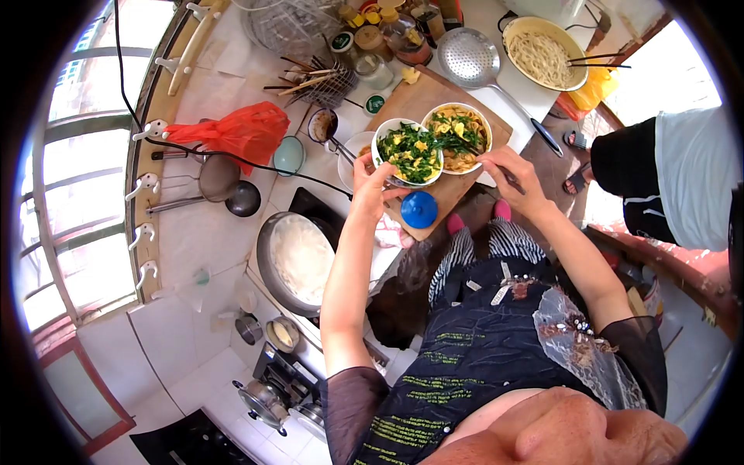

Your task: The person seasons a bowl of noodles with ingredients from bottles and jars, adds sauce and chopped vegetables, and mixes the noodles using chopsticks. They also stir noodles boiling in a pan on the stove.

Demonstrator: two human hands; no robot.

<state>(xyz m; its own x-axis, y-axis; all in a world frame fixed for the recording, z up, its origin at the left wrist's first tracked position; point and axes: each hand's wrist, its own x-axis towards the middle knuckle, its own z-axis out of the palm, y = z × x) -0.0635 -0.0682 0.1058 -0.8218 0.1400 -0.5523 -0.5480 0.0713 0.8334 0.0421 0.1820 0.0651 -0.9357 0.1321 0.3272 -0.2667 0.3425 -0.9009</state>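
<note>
My left hand [372, 186] grips the near-left rim of a white bowl [404, 183] filled with chopped greens and yellow egg pieces [408, 152]. This bowl is tilted against a second white bowl [488, 130] of noodles, which has greens and egg on top. My right hand [518, 180] is closed around dark chopsticks [470, 147], their tips among the greens where the two bowls meet. Both bowls are over a wooden cutting board [418, 97]. A blue lid [419, 210] lies close below my left hand's bowl.
A wok [267, 252] with whitish liquid stands at left. A skimmer [469, 58] and a basin of noodles [539, 54] are at the back right. Jars [373, 71] and a chopstick basket [333, 87] line the wall. Another person [690, 170] stands at right.
</note>
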